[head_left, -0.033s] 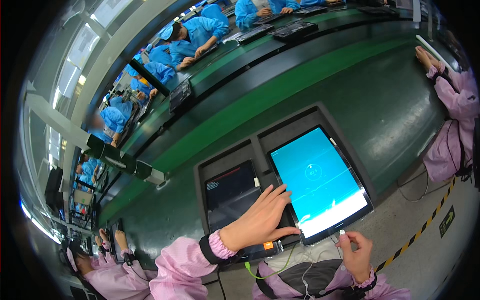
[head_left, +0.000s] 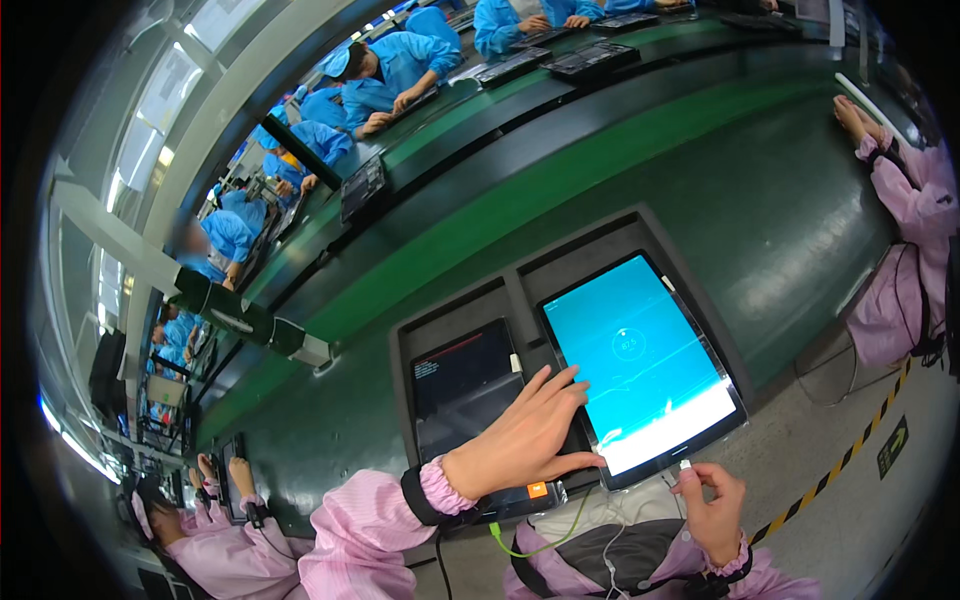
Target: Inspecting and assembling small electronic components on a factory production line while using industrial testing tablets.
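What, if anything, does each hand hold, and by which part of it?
The right hand pinches a white cable plug near its lower end. The left hand rests at the left edge of the lit tablet; any grip cannot be told.

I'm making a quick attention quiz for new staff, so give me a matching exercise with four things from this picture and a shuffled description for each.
Things:
1. Right tablet
2. Left tablet
3. Left hand
4. Right hand

Descriptions:
A. Fingers spread, at the right tablet's left edge
B. Bright blue and white screen
C. Holding a small white connector
D. Mostly black screen

Right pairs: 1-B, 2-D, 3-A, 4-C
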A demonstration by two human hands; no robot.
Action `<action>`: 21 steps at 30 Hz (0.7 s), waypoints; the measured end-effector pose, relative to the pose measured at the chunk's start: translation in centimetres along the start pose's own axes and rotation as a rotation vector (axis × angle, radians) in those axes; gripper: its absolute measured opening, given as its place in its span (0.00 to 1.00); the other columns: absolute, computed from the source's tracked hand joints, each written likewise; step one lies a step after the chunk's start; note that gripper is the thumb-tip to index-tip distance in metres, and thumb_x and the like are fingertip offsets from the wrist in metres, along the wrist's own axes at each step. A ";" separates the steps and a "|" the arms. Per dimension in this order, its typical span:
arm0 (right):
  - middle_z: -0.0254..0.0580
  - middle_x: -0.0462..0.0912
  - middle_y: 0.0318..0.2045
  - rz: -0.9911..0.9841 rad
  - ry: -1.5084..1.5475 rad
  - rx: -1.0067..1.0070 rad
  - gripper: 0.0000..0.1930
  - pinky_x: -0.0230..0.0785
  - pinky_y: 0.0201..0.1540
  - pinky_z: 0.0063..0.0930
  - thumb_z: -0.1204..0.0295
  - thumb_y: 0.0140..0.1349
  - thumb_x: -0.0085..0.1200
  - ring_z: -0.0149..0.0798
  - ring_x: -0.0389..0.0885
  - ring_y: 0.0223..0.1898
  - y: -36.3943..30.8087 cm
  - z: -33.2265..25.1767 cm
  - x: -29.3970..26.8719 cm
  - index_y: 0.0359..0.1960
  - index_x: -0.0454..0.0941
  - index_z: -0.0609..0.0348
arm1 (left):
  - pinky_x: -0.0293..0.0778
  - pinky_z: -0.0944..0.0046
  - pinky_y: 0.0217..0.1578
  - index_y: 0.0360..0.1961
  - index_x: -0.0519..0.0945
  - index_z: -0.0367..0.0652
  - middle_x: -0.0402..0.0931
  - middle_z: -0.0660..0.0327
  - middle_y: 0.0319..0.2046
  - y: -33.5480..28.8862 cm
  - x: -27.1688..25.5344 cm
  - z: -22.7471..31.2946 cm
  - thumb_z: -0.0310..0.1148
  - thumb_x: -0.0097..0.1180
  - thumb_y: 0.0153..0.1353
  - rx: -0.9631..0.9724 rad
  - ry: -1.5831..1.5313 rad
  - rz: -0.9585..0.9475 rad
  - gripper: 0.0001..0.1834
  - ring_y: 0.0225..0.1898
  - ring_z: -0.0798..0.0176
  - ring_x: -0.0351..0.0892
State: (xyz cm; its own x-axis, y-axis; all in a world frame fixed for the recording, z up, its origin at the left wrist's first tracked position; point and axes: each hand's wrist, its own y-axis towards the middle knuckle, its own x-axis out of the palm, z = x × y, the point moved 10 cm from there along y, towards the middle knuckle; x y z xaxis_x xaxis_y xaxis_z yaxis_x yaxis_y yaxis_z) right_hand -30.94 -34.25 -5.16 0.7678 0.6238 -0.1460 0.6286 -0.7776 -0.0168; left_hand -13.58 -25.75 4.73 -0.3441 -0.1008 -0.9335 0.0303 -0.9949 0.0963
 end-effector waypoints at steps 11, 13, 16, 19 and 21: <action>0.43 0.80 0.19 0.026 0.006 0.004 0.06 0.67 0.26 0.20 0.76 0.54 0.55 0.31 0.80 0.22 0.0 0.1 0.0 0.27 0.74 0.69 | 0.60 0.47 0.55 0.36 0.72 0.39 0.75 0.59 0.41 -1.0 0.6 4.5 0.39 0.63 0.50 0.199 -0.159 -0.023 0.18 0.52 0.53 0.69; 0.44 0.79 0.18 0.022 0.003 0.020 0.06 0.68 0.27 0.21 0.76 0.55 0.54 0.31 0.80 0.23 0.1 0.5 0.0 0.27 0.74 0.69 | 0.60 0.47 0.55 0.36 0.73 0.39 0.75 0.58 0.40 -1.1 1.2 4.9 0.38 0.62 0.50 0.214 -0.171 -0.031 0.17 0.52 0.54 0.69; 0.43 0.80 0.18 0.011 -0.017 0.017 0.08 0.68 0.25 0.20 0.75 0.57 0.53 0.30 0.80 0.22 0.2 0.1 0.1 0.26 0.75 0.70 | 0.62 0.50 0.53 0.36 0.72 0.39 0.74 0.56 0.42 -1.2 0.2 5.0 0.39 0.64 0.47 0.203 -0.134 0.077 0.19 0.51 0.54 0.69; 0.42 0.80 0.18 -0.062 0.061 0.135 0.10 0.66 0.22 0.18 0.74 0.59 0.51 0.29 0.78 0.19 0.2 0.8 0.6 0.25 0.77 0.71 | 0.64 0.53 0.48 0.36 0.71 0.38 0.70 0.54 0.46 -0.4 -0.1 5.4 0.39 0.65 0.44 0.115 -0.077 0.108 0.22 0.50 0.52 0.68; 0.41 0.79 0.17 -0.054 0.140 0.165 0.11 0.66 0.20 0.18 0.73 0.60 0.50 0.29 0.77 0.17 0.0 1.3 0.5 0.25 0.77 0.71 | 0.64 0.55 0.44 0.37 0.70 0.37 0.66 0.50 0.48 0.0 0.2 5.9 0.38 0.67 0.41 0.095 -0.061 0.121 0.24 0.49 0.49 0.66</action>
State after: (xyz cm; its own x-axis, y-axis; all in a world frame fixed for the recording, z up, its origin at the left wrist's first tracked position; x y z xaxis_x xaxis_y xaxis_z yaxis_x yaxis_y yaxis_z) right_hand -30.72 -34.06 -6.55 0.7507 0.6606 -0.0019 0.6490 -0.7381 -0.1844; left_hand -19.19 -25.72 6.63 -0.3994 -0.2162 -0.8909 -0.0135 -0.9703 0.2415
